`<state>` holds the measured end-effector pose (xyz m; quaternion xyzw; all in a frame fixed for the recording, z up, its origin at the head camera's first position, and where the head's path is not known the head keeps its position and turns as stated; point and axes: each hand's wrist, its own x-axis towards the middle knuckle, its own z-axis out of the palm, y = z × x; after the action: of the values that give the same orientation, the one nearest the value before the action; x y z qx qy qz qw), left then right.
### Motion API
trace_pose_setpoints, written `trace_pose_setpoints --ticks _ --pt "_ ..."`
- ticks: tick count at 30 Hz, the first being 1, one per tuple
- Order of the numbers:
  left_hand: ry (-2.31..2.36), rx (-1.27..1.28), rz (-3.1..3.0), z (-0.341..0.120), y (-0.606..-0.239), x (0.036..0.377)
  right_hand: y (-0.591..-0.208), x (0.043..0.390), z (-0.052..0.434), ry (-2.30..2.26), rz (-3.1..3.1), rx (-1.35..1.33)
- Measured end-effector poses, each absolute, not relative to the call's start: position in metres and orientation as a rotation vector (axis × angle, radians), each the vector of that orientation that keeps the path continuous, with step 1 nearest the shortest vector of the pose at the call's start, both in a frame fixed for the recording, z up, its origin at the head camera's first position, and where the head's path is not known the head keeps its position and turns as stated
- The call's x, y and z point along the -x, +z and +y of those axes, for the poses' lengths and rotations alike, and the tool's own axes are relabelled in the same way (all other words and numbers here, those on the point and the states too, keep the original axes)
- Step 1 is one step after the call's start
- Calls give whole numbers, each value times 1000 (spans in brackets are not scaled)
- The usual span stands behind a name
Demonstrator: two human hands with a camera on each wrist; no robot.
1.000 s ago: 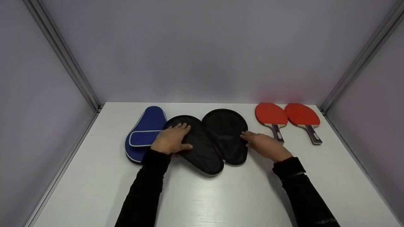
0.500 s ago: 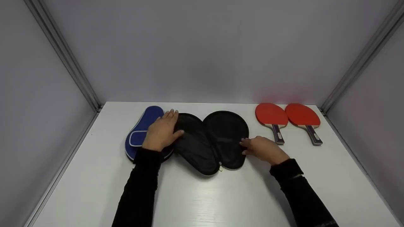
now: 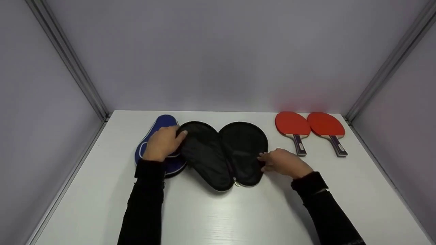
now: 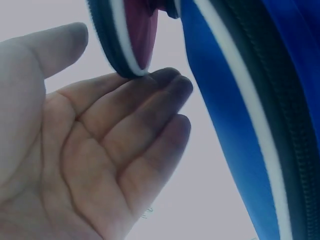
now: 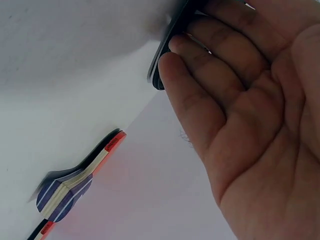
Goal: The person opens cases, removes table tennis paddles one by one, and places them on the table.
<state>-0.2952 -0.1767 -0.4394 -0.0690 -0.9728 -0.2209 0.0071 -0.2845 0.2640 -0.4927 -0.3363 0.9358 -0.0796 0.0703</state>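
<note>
An unzipped table tennis paddle case (image 3: 206,160) lies spread in the head view, black lining upward. Its left half overlaps a closed blue paddle case (image 3: 166,120). My left hand (image 3: 161,143) is over the blue case, at the open case's upper left edge. The left wrist view shows its fingers (image 4: 145,125) nearly straight, touching the white-piped edge, the thumb apart. My right hand (image 3: 286,162) is at the open case's right edge. Its fingers (image 5: 200,95) are fairly straight and touch that edge; the right thumb tip is hidden in the right wrist view.
Two red table tennis paddles (image 3: 292,123) lie side by side at the right back of the white table (image 3: 218,217), handles toward me. Grey walls (image 3: 224,61) rise behind and at both sides. A zipper pull (image 3: 236,183) hangs at the open case's near end.
My left hand has moved left and a little down, from the lining to the case's outer edge. The open case has shifted slightly toward me, and its halves have turned. The right hand lowered slightly.
</note>
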Motion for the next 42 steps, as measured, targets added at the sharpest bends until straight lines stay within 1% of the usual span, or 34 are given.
trace_pose_setpoints --ticks 5,15,21,34,42 --pt "-805 280 -2974 -173 -433 296 -490 277 262 -241 2791 953" --pt "-1033 558 -2788 -167 -426 295 -484 248 254 -185 2781 991" --pt "-1048 690 -2751 -160 -427 297 -481 236 248 -151 2811 1005" --pt "-1124 838 -2762 -136 -434 295 -482 228 239 -107 2830 914" --pt "-1122 893 -2820 -124 -439 292 -482 229 240 -120 2834 909"
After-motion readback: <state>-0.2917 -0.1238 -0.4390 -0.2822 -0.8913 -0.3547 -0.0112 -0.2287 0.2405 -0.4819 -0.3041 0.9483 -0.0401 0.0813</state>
